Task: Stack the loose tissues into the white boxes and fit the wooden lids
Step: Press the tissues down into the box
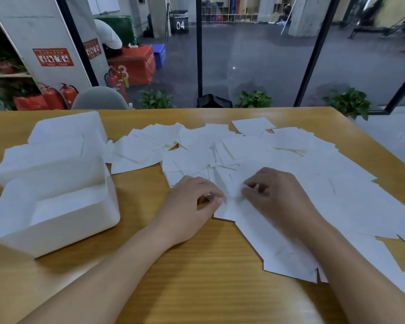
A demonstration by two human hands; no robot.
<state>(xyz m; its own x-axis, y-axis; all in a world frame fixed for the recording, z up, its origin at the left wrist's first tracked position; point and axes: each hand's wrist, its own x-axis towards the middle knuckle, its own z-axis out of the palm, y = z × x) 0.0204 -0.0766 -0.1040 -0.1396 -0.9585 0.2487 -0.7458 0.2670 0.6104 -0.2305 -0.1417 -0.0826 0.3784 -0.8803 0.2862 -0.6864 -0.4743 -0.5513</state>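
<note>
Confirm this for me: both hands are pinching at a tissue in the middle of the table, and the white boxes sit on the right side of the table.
Not quite. The head view shows the white boxes on the left side of the table, not the right. The rest holds: the left hand and right hand both pinch at a tissue in the middle.

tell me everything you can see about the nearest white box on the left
The nearest white box is a rectangular, open-topped container that looks like smooth matte plastic with rounded corners. It stands upright on the wooden table at the left, lidless and seemingly empty inside. Another white box stands right behind it; whether they touch is unclear. Neither hand touches it, and the loose tissues lie to its right.
</note>
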